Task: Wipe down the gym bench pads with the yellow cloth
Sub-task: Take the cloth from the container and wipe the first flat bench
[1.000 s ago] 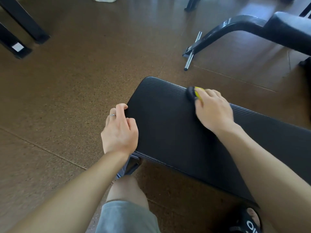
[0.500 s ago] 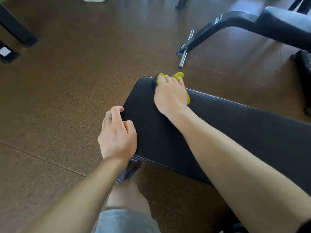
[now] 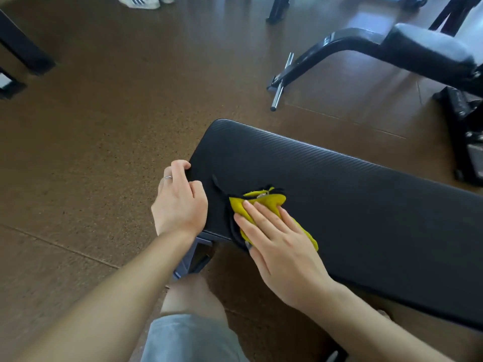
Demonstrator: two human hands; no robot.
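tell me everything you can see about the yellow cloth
The yellow cloth is a soft, crumpled rag with black trim and a thin black strip trailing toward the pad's end. It lies bunched on the black ribbed bench pad, near its near edge and close to its rounded end. The right hand presses on it with straight, flat fingers, covering much of it, so its full shape is hidden. The left hand grips the pad's end beside it, apart from the cloth.

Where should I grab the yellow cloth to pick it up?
Probably pinch the bunched far end of the yellow cloth from above, beyond the fingers of the right hand. That end is crumpled up; the rest lies pressed flat on the bench pad.
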